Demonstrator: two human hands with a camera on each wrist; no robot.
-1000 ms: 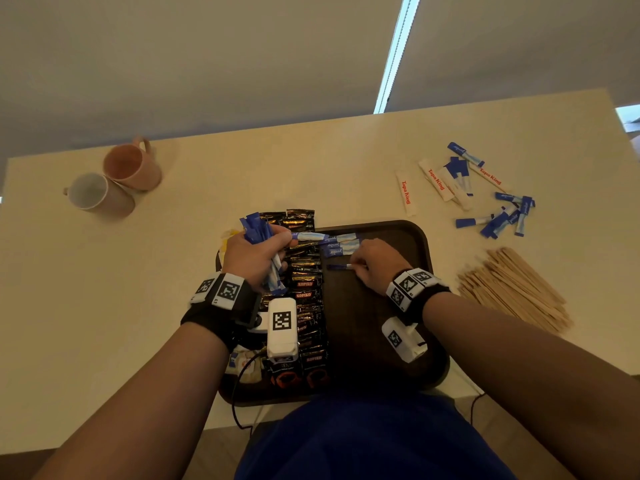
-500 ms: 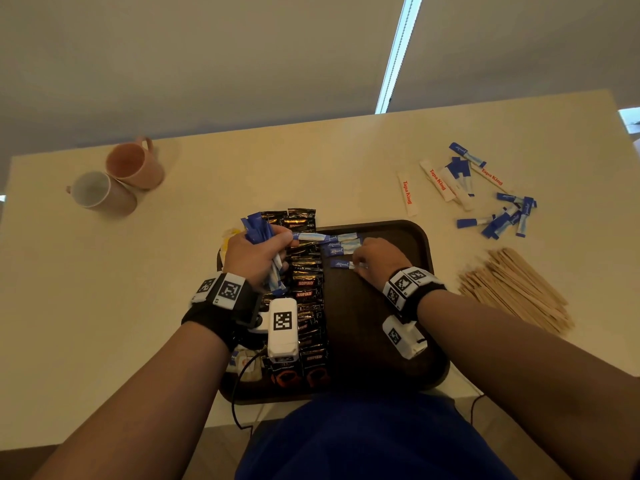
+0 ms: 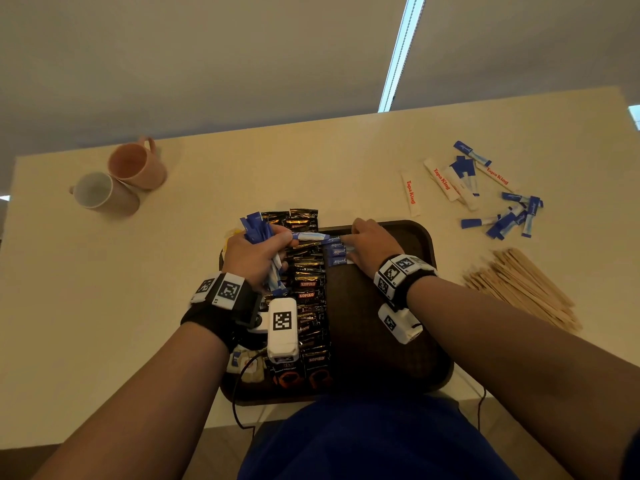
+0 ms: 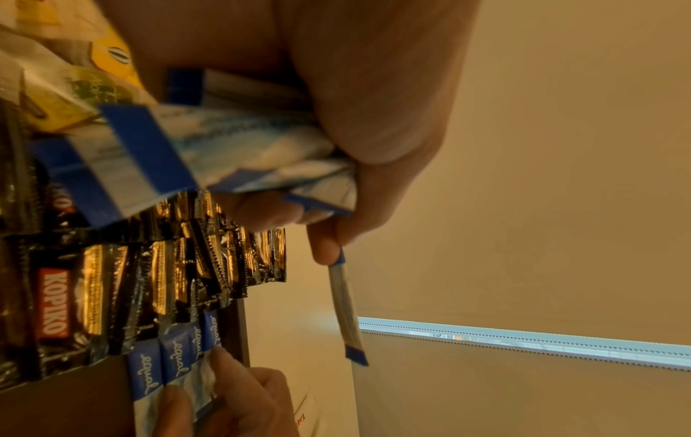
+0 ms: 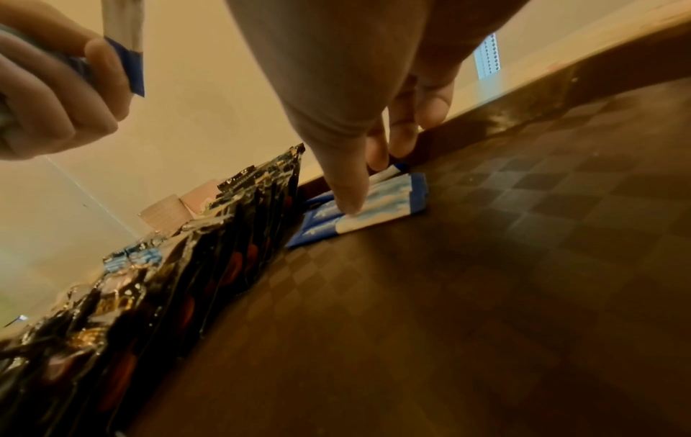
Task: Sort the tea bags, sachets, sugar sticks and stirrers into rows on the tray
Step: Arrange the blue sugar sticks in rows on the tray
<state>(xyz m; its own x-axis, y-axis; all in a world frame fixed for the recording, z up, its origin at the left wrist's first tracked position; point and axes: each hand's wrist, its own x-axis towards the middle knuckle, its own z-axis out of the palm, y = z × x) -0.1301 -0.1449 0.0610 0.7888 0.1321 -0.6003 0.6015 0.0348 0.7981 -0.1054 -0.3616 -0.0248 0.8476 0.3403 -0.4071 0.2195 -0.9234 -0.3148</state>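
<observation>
On the dark brown tray (image 3: 419,237) a row of black Kopiko sachets (image 3: 308,289) runs down the left half. Beside it, at the far edge, lie a few blue-and-white sugar sticks (image 3: 336,252) side by side. My right hand (image 3: 349,244) rests on them with straight fingertips (image 5: 348,204) pressing the sticks (image 5: 377,204) flat. My left hand (image 3: 277,244) grips a bundle of blue sugar sticks (image 4: 232,147) above the sachets (image 4: 112,281). One single stick (image 4: 348,310) pokes out between its thumb and forefinger toward the right hand.
Two mugs (image 3: 138,164) (image 3: 100,194) stand at the far left. On the table to the right lie loose blue sticks (image 3: 512,216), white Tapa King sticks (image 3: 411,192) and a pile of wooden stirrers (image 3: 519,289). Tea bags (image 3: 246,365) sit at the tray's near left.
My right hand slid the newest stick up against the others and shifted toward the tray's far edge. The left hand kept its bundle in place.
</observation>
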